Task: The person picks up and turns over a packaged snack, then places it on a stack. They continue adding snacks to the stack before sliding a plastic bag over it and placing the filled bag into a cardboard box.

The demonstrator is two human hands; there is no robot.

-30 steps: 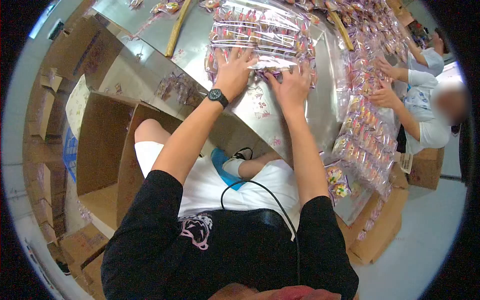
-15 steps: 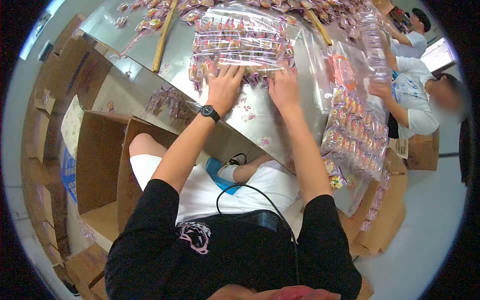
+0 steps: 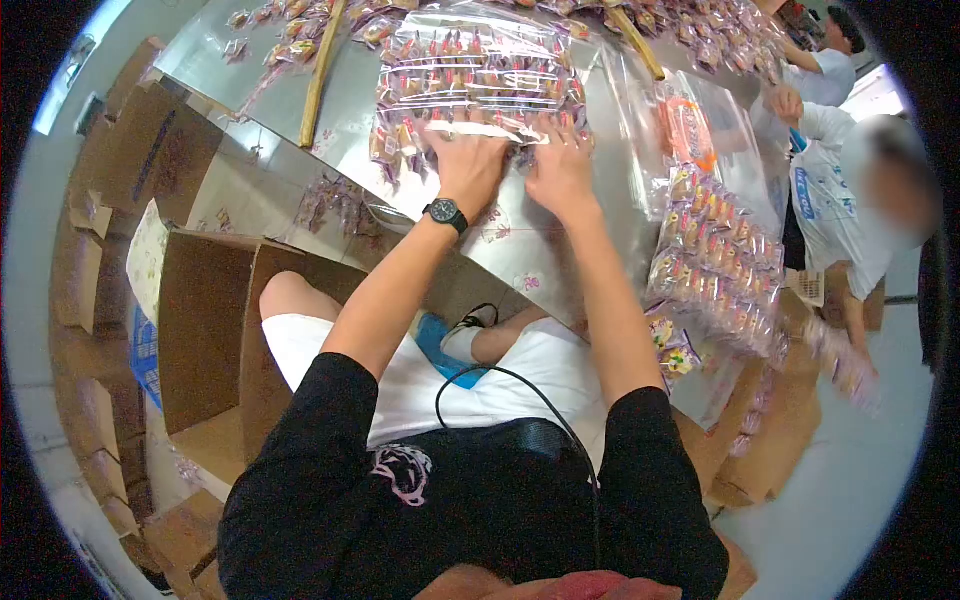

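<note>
A clear plastic bag (image 3: 478, 75) on the metal table holds rows of small individually wrapped snacks. At its near edge, my left hand (image 3: 470, 168), with a black watch on the wrist, reaches onto the front row. Its fingers are spread, and shiny film partly covers the tips. My right hand (image 3: 562, 172) touches the same row a little further right, fingers apart and bent over the snack packs (image 3: 400, 145). The fingertips of both hands are partly hidden by film and packs.
Loose wrapped snacks (image 3: 690, 30) pile along the table's far side beside wooden strips (image 3: 322, 75). Filled bags (image 3: 715, 250) and flat printed bags (image 3: 690, 125) lie to the right. An open cardboard box (image 3: 205, 330) stands at left. A co-worker (image 3: 830, 190) is at right.
My left hand has shifted slightly right, its fingertips further under the film. My right hand stays at the front row. The co-worker's blurred strip of packs has swung down from the table's right edge.
</note>
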